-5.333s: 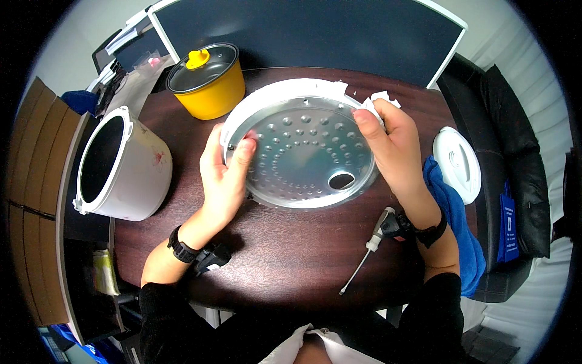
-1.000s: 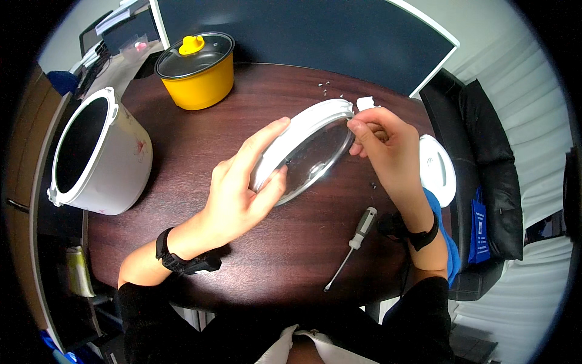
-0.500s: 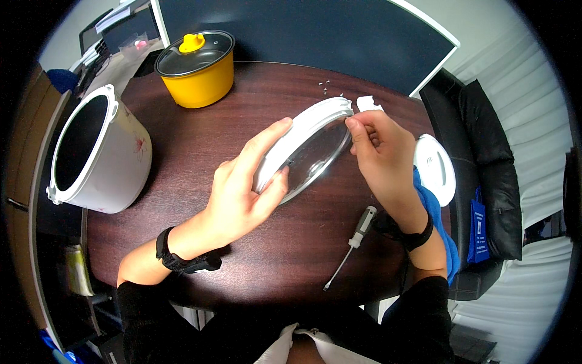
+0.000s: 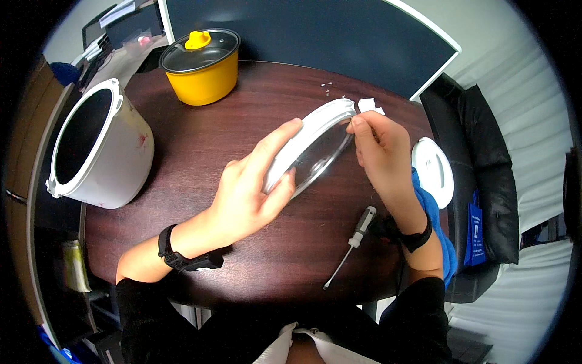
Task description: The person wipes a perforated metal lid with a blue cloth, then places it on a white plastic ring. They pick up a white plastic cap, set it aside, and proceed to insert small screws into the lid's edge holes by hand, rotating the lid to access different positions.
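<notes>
Tilted up over the middle of the table is a white-rimmed lid [image 4: 316,125] with a clear inner disc. My left hand [image 4: 245,191] grips its near left side, the thumb on the clear face and the fingers over the white rim. At the lid's far right end, the thumb and fingertips of my right hand [image 4: 387,155] pinch the edge; the exact part between them is hidden. Just beyond that hand lies a small white plastic piece [image 4: 368,106]. A screwdriver [image 4: 362,224] with a grey and white handle rests nearer me, its tip toward the front edge.
On the left stands a white rice cooker body [image 4: 130,164], tilted in view. A yellow pot [image 4: 206,84] with a glass lid is at the back left. Several small screws [image 4: 327,92] lie at the back. At right are a white oval cover [image 4: 433,173] and a blue cloth [image 4: 447,239].
The view has shifted slightly. My left hand and the lid appear a little further right, and my right hand still pinches the lid's far end.
</notes>
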The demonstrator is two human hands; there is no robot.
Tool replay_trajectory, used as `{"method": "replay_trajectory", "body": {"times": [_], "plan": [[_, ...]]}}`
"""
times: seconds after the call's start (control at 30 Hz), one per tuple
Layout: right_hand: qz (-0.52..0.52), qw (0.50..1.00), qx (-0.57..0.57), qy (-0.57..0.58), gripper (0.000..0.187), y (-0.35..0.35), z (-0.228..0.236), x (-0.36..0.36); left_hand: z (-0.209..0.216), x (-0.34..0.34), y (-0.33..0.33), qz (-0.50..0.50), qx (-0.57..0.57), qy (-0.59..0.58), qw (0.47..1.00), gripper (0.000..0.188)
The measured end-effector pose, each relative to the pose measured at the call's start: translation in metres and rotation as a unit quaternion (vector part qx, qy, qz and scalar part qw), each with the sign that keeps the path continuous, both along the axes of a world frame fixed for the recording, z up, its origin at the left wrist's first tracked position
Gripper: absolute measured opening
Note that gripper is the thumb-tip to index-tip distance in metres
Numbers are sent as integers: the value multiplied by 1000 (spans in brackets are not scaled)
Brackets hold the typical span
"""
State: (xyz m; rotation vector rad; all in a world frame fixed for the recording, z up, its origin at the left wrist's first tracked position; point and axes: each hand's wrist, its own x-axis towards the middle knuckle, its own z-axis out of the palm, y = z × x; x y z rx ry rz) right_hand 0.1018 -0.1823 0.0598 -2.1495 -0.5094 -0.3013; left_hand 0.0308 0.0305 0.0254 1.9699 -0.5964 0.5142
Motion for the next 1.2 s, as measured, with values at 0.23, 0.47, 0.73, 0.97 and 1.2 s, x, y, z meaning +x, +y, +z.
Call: {"method": "replay_trajectory", "body": {"times": [0.23, 0.47, 0.73, 0.97, 1.2], "plan": [[85, 896, 288, 326, 27, -5, 11, 2, -1, 1, -2, 3, 10, -55, 998, 60], [26, 978, 84, 188, 25, -9, 13, -1, 1, 2, -2, -9, 2, -42, 999, 59], [2, 992, -89, -93, 12, -10, 9, -2, -2, 1, -3, -2, -16, -32, 999, 61], [25, 976, -110, -188, 10, -8, 6, -1, -3, 0, -3, -3, -1, -40, 999, 61], [89, 948, 186, 242, 27, -12, 3, 5, -1, -1, -3, -8, 3, -27, 1000, 61]]}}
